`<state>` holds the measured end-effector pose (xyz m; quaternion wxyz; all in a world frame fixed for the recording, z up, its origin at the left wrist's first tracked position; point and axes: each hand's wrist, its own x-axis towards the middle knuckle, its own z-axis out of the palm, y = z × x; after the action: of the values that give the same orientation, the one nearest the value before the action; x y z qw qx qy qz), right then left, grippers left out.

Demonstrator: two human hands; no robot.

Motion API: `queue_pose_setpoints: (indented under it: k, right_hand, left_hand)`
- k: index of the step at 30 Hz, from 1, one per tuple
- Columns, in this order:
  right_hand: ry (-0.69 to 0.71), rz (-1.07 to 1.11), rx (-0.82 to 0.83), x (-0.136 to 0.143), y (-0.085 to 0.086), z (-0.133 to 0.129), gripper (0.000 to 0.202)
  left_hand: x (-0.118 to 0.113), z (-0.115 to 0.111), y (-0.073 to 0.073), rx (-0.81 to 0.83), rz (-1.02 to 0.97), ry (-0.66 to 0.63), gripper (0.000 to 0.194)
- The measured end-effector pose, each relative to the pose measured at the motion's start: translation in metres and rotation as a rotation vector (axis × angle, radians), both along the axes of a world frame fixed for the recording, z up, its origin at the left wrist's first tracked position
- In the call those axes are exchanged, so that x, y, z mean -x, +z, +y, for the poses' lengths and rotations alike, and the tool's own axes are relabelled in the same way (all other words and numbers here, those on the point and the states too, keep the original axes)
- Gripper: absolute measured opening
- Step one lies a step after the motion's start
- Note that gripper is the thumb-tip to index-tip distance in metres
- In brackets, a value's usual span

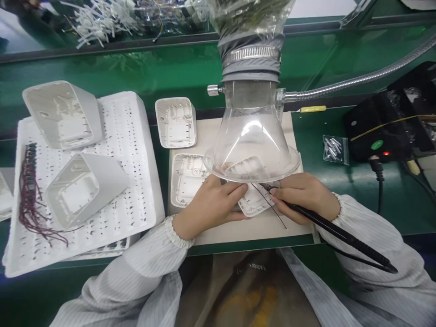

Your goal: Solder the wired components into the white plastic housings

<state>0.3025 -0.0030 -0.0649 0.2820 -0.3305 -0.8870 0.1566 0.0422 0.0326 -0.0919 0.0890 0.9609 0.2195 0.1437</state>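
Note:
Under the clear fume hood (254, 141), a white plastic housing (255, 202) lies tilted on the beige mat. My left hand (216, 202) is closed around the housing's left side, its fingertips partly under the hood rim. The black soldering iron (327, 225) is gripped in my right hand (303, 197), with its tip end pointing left into the housing. A thin dark wire (272, 209) runs from the housing onto the mat. The iron's very tip is hidden by the hood rim and fingers. Another white housing (185, 181) lies open side up, left of my left hand.
A white foam tray (143, 181) on the left bears two white shells (76, 122) and dark red wires (29, 200). One more housing (175, 122) stands behind the mat. At right are a small bag (335, 150) and a black soldering station (384, 122).

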Motion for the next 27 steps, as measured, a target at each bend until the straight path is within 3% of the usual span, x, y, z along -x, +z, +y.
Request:
queue_pose_setpoints:
  k: [8, 19, 27]
  right_hand:
    - [-0.009, -0.018, -0.039, 0.006, 0.002, 0.001, 0.024]
    - [0.037, -0.062, 0.002, -0.003, -0.011, -0.003, 0.034]
    - [0.031, -0.069, -0.022, -0.001, -0.011, -0.003, 0.035]
  left_hand:
    - [0.000, 0.001, 0.001, 0.014, -0.010, -0.007, 0.053]
    - [-0.004, 0.001, 0.005, 0.032, -0.024, -0.016, 0.046]
    - [-0.004, 0.001, 0.008, 0.059, -0.017, -0.029, 0.046]
